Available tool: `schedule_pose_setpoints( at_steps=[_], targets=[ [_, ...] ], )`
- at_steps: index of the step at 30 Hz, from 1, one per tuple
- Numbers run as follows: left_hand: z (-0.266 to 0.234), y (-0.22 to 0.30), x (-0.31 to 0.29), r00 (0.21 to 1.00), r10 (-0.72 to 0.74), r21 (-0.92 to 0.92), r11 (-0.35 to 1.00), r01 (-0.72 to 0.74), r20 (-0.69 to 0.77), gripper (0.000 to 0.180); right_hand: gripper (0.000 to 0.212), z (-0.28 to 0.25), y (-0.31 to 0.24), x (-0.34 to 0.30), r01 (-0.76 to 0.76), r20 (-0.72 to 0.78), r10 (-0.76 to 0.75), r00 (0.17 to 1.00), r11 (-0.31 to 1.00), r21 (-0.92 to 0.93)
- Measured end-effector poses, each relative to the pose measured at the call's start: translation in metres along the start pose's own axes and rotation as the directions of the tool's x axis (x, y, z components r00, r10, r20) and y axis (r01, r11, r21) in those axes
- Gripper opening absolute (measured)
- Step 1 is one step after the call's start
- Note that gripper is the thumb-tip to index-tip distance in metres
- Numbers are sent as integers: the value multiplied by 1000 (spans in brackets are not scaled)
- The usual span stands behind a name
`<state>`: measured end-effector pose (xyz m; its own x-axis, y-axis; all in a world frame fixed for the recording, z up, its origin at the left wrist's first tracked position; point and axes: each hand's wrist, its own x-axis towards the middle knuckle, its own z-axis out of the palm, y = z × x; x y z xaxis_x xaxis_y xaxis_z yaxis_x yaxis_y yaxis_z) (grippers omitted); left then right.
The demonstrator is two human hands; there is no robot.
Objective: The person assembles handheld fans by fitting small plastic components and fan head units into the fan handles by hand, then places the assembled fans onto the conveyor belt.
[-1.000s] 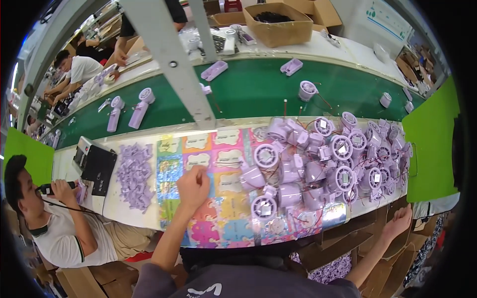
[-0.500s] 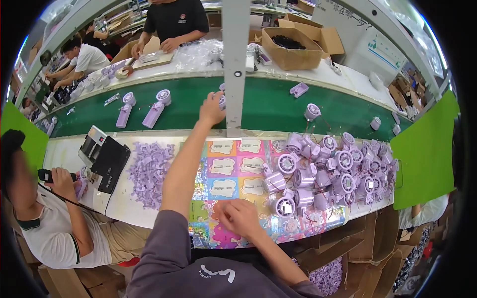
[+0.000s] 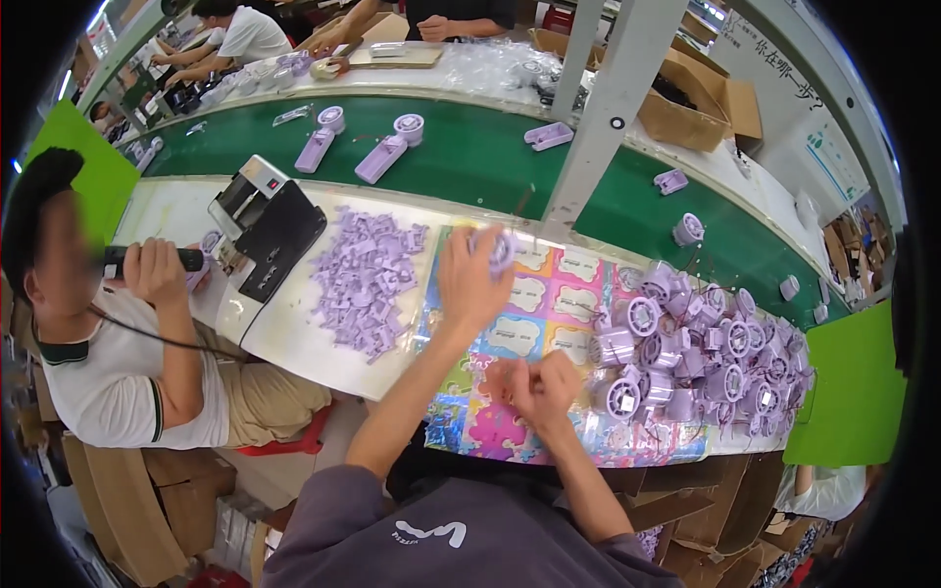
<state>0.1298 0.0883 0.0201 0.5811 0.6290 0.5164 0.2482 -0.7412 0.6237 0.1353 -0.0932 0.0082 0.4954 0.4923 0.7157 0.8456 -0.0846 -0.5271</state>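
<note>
Over the colourful printed mat (image 3: 515, 338), my left hand (image 3: 470, 279) grips a round lilac fan housing (image 3: 502, 252). Its fingers wrap the near side, so part of the housing is hidden. My right hand (image 3: 545, 390) is curled just above the mat, thumb and fingers together; whatever may be between them cannot be made out. Right of it lies a heap of round lilac fan housings (image 3: 639, 316) with thin wires. To the left, a pile of small lilac plastic parts (image 3: 368, 279) covers the white tabletop.
A metal post (image 3: 616, 122) rises between table and green conveyor (image 3: 451, 176), which carries scattered lilac parts. A black device (image 3: 284, 245) stands at the left. Beside it, a seated co-worker (image 3: 147, 353) holds a corded dark cylindrical tool. Cardboard boxes (image 3: 706, 510) sit below right.
My left hand has come back from the conveyor to above the mat, bringing a round fan housing. My right hand stays over the mat, more tightly curled. The whole view has shifted and tilted.
</note>
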Motion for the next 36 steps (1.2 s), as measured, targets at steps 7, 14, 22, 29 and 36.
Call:
schedule_pose_setpoints(
  at_steps=[7,14,22,29,36],
  targets=[
    [12,-11,-71,970,229,-113,969,-220,74,56,26,82,-28,99,226,321,-208,924,974,-21],
    [-4,2,-68,984,115,-83,991,-105,134,60,39,152,-22,103,-264,651,209,730,964,-13],
    [-2,2,-63,980,149,-2,989,-150,136,58,33,145,-11,111,-388,614,238,753,914,122],
    [-3,-10,-57,995,95,-275,958,-83,31,57,29,52,0,133,-449,492,164,855,709,544],
    [-11,-12,-44,987,126,-408,910,-75,101,57,22,-39,54,120,-563,633,285,720,773,292]
  ],
)
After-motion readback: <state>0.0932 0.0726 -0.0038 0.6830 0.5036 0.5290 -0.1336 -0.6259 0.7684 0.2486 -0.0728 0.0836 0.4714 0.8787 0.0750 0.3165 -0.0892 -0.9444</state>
